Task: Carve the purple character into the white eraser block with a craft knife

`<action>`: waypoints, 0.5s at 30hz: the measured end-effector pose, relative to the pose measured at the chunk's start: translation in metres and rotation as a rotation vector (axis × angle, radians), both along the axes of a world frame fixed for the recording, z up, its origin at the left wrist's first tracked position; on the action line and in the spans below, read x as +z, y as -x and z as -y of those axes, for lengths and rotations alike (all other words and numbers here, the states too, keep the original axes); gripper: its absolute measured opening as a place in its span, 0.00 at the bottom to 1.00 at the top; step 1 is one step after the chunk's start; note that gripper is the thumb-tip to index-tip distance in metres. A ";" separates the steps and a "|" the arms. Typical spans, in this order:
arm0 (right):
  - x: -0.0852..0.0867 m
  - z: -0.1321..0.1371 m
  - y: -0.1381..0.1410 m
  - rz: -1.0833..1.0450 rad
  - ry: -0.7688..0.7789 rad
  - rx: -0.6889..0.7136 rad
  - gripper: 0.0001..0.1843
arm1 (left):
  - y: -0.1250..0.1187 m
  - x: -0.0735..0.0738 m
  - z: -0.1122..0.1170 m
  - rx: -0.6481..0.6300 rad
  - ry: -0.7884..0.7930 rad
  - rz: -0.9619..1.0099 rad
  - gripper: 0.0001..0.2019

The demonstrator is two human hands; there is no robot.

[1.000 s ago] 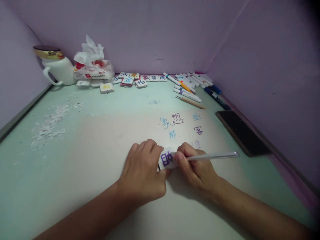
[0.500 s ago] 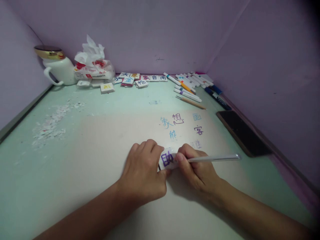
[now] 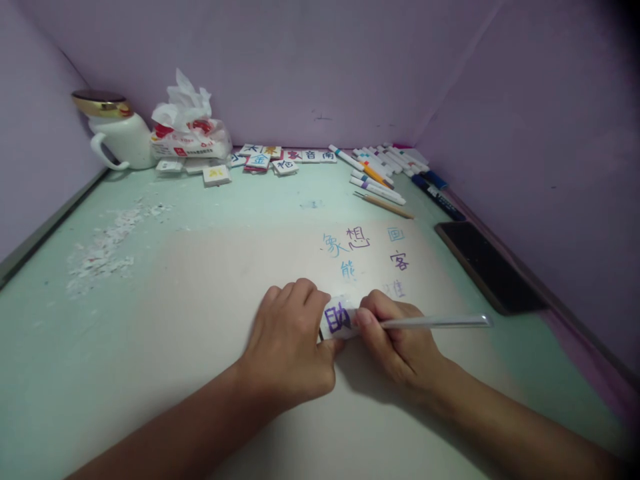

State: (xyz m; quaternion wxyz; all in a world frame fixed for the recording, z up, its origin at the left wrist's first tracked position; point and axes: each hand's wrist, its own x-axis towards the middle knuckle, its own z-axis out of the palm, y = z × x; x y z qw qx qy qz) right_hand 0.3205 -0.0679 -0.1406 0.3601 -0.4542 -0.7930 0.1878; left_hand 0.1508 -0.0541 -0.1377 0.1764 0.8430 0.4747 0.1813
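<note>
A small white tile [image 3: 337, 320] with a purple Chinese character lies on the pale table top. My left hand [image 3: 293, 340] is closed on the tile's left side, with the thumb along its near edge. My right hand [image 3: 397, 340] is closed round a slim silver-grey tool [image 3: 435, 322] like a penknife, its shaft pointing right. My fingers hide the tool's tip, which is at the tile's right side. Beyond the hands, blue and purple characters [image 3: 357, 237] are written on the table.
At the back stand a white mug [image 3: 124, 145], a tissue pack [image 3: 193, 140] and several lettered tiles [image 3: 259, 160]. Markers [image 3: 379, 189] and a wooden-handled tool [image 3: 387, 205] lie at back right, near a dark phone [image 3: 487, 267]. White scraps [image 3: 107, 240] are scattered on the left.
The whole view has shifted slightly. The tool's rear end has moved a little to the right and down with my right hand. My left hand keeps its hold on the tile.
</note>
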 end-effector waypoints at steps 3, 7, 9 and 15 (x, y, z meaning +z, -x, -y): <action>-0.001 0.001 0.000 -0.016 0.018 -0.010 0.12 | 0.001 0.000 0.000 -0.004 0.000 0.001 0.11; -0.003 0.003 -0.001 -0.123 0.054 -0.072 0.12 | 0.001 0.000 0.000 -0.017 0.008 0.000 0.11; -0.006 0.003 -0.003 -0.217 0.086 -0.112 0.13 | 0.001 0.000 -0.001 -0.022 0.017 0.000 0.10; -0.015 -0.002 -0.006 -0.413 0.283 -0.098 0.13 | 0.002 0.001 -0.002 -0.024 0.032 0.012 0.11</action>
